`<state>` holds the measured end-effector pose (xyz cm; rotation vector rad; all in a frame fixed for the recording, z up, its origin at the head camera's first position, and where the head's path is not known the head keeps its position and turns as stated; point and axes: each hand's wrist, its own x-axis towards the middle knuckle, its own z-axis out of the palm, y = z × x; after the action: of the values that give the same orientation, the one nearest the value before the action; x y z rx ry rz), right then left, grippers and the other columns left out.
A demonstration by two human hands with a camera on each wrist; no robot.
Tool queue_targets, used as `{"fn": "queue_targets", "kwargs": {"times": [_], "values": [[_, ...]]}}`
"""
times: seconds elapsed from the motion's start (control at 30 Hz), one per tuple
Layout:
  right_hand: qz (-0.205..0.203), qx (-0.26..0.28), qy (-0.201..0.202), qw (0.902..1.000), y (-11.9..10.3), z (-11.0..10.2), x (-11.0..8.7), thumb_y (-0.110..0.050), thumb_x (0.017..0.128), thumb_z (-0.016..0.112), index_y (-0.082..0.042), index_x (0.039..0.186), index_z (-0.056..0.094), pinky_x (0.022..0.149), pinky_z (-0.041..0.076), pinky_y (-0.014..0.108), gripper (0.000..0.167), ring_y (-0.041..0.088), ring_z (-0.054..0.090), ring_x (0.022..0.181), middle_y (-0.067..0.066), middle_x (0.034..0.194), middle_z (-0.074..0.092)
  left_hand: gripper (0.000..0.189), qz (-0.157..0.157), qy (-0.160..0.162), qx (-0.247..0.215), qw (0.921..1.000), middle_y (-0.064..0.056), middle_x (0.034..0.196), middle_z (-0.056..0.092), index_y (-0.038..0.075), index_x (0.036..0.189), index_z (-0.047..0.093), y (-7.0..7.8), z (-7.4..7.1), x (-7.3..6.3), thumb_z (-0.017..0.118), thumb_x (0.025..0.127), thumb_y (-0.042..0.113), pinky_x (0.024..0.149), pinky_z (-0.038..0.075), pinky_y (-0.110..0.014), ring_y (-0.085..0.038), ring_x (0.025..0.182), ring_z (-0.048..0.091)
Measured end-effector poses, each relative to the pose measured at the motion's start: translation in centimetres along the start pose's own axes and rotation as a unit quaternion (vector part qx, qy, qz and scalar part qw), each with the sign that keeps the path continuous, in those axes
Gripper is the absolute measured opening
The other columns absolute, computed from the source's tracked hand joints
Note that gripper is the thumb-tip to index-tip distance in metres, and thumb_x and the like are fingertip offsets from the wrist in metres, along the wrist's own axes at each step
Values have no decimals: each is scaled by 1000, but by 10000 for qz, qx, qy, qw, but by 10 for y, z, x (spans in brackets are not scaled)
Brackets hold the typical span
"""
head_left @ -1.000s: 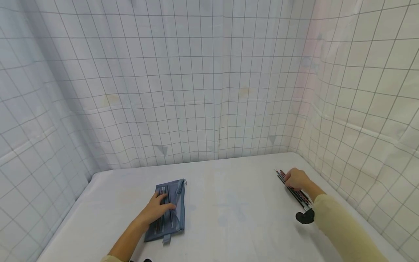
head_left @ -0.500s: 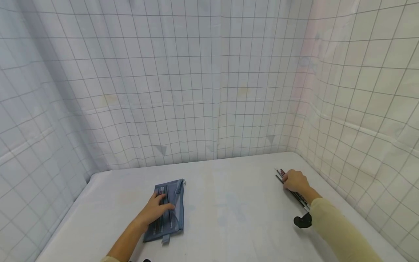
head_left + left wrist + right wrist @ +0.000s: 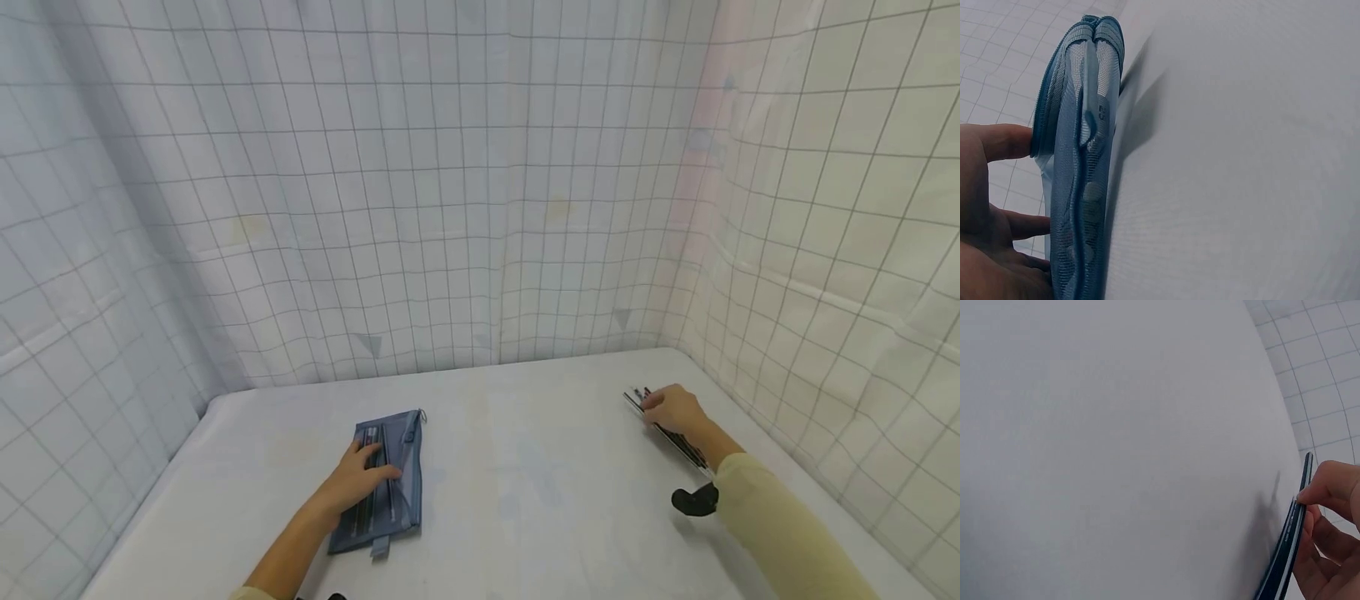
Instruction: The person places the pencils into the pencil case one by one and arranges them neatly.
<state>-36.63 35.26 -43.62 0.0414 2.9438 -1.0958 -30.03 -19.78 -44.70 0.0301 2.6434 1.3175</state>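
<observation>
On the left of the table lies a blue mesh pencil case (image 3: 408,492), with several pencils (image 3: 370,435) showing through it. My left hand (image 3: 356,482) rests on top, fingers spread; the left wrist view has its thumb and fingers touching the case's upper face (image 3: 1066,187). At the far right, my right hand (image 3: 673,411) pinches a dark pencil (image 3: 1297,531) between thumb and finger. Its front end sticks out to the left of the hand. More pencils (image 3: 693,452) lie in a bundle under that hand, which partly hides them.
The white-covered table (image 3: 517,467) stretches between the two hands. Grid-patterned curtains (image 3: 465,250) close in the back and both sides, the right one near the right arm. A black rounded piece (image 3: 696,500) sits at the right wrist.
My right hand has drawn the pinched pencil slightly left, apart from the bundle, its front end now further out. The left hand and pencil case have stayed put.
</observation>
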Motion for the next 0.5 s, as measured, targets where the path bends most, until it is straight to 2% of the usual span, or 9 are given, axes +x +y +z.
{"fn": "queue_targets", "kwargs": {"times": [0.13,0.27,0.37,0.5], "values": [[196,519,-84,9984,-5,-1,3,-10,93,69,6,119,71,82,53,45,31,33,60,102,25,123,64,86,3,30,18,10000,-40,162,-1,-10,155,32,0,0,0,68,95,39,110,13,-79,-66,144,3],[377,1045,-79,9938,-13,1,5,-8,93,67,8,122,69,71,52,34,33,25,59,89,19,115,66,85,24,54,48,10000,-41,162,-1,-11,154,32,-1,-1,-1,69,95,38,110,14,-78,-66,144,4],[504,1481,-108,9876,-19,4,7,-7,94,66,9,126,67,69,53,30,35,19,58,85,14,111,67,85,20,68,74,9999,-41,161,0,-11,154,32,-1,-1,0,69,95,38,110,15,-78,-66,144,4],[645,2134,-161,9747,-27,10,7,-5,94,68,10,129,65,74,56,29,38,18,61,90,15,116,67,86,9,65,55,10000,-41,161,-1,-11,154,32,-1,-1,0,69,94,38,110,15,-78,-66,144,3]]}}
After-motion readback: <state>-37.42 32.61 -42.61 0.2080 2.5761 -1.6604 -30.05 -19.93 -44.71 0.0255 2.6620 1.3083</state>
